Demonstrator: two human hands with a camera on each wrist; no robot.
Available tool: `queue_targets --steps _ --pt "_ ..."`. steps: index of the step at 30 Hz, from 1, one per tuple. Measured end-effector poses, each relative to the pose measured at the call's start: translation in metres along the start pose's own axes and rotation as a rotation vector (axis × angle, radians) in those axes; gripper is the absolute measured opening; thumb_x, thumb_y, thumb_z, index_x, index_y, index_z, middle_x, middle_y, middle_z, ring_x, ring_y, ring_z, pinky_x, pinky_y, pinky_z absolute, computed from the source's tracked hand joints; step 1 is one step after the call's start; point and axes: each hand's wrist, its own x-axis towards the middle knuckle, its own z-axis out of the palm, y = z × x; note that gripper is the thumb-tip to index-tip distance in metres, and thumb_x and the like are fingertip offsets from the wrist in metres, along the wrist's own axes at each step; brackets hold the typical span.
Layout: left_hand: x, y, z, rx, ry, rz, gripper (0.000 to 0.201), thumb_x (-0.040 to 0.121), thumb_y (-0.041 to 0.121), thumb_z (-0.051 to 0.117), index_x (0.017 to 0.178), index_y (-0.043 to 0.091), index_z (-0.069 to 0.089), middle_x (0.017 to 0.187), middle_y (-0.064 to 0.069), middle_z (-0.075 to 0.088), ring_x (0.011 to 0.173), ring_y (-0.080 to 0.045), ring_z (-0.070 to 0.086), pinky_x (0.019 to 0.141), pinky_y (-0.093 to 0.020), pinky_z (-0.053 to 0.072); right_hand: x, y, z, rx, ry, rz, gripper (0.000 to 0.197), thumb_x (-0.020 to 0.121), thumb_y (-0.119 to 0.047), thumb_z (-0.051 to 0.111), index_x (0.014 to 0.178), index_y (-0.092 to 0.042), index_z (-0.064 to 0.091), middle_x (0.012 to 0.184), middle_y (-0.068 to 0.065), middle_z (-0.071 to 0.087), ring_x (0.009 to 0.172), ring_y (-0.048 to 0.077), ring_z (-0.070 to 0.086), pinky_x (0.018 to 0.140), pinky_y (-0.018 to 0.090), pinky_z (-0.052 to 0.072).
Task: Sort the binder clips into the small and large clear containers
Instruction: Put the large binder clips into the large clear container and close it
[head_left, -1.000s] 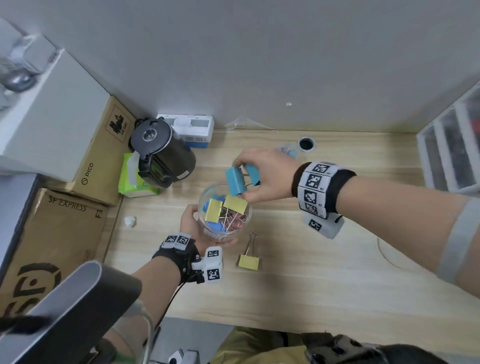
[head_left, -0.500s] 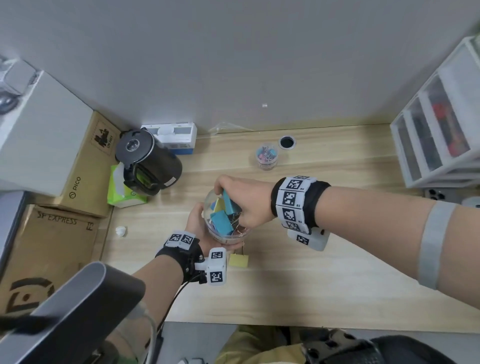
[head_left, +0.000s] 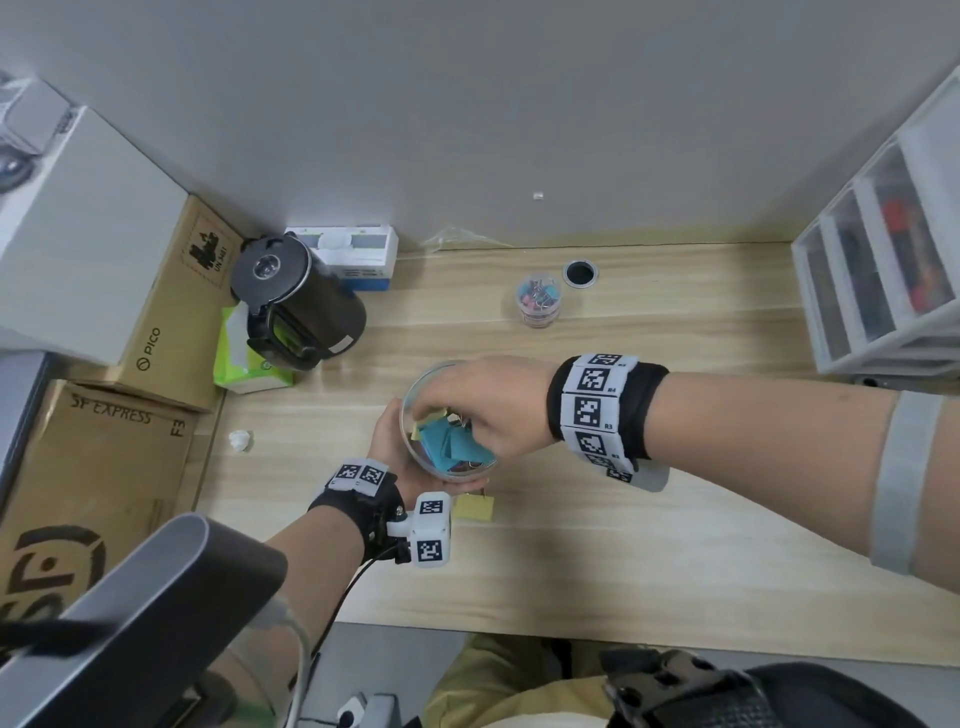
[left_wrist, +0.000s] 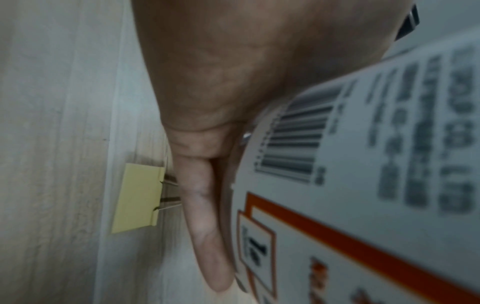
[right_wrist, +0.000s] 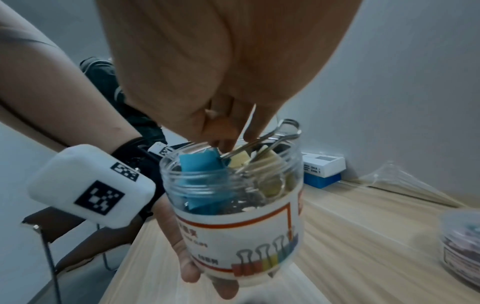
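Observation:
My left hand (head_left: 393, 445) grips the large clear container (head_left: 410, 410), a labelled jar (right_wrist: 241, 232) held just above the wooden table (head_left: 649, 545); its fingers (left_wrist: 202, 216) wrap the label. My right hand (head_left: 437, 415) reaches down into the jar's mouth, fingertips (right_wrist: 226, 142) bunched on a blue binder clip (right_wrist: 201, 162). Blue clips (head_left: 452, 448) and yellow clips (right_wrist: 270, 162) fill the jar, wire handles poking above the rim. One large yellow clip (head_left: 474, 508) lies on the table beside my left hand, also seen as the yellow clip (left_wrist: 137, 197) in the left wrist view.
The small clear container (head_left: 539, 302) with small coloured clips stands farther back, near a cable hole (head_left: 580, 273). A black kettle (head_left: 296, 317), green tissue pack and cardboard boxes (head_left: 93, 457) crowd the left. White drawers (head_left: 883, 280) stand at the right.
My right hand came down from above the jar with the blue clips and now has its fingertips inside the jar's mouth. My left hand kept hold of the jar.

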Motion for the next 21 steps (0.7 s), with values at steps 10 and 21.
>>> queue_targets --steps 10,21 --pt "-0.002 0.001 -0.021 -0.099 -0.056 -0.057 0.050 0.093 0.048 0.047 0.090 0.009 0.078 0.095 -0.019 0.072 0.079 -0.039 0.070 0.082 -0.043 0.047 0.011 0.012 0.015 -0.280 -0.063 0.024 0.020 0.085 -0.041 0.061 0.089 -0.023 0.069 0.088 -0.008 0.064 0.088 0.019 0.060 0.079 0.039 0.049" --pt "0.022 -0.008 -0.091 -0.209 -0.058 -0.102 0.059 0.091 0.058 0.049 0.139 0.026 0.062 0.135 -0.024 0.063 0.113 -0.051 0.064 0.082 -0.065 0.054 0.036 0.041 0.037 0.093 0.458 0.274 0.006 0.079 -0.020 0.061 0.085 -0.018 0.062 0.068 -0.010 0.057 0.065 0.014 0.053 0.063 0.036 0.050"
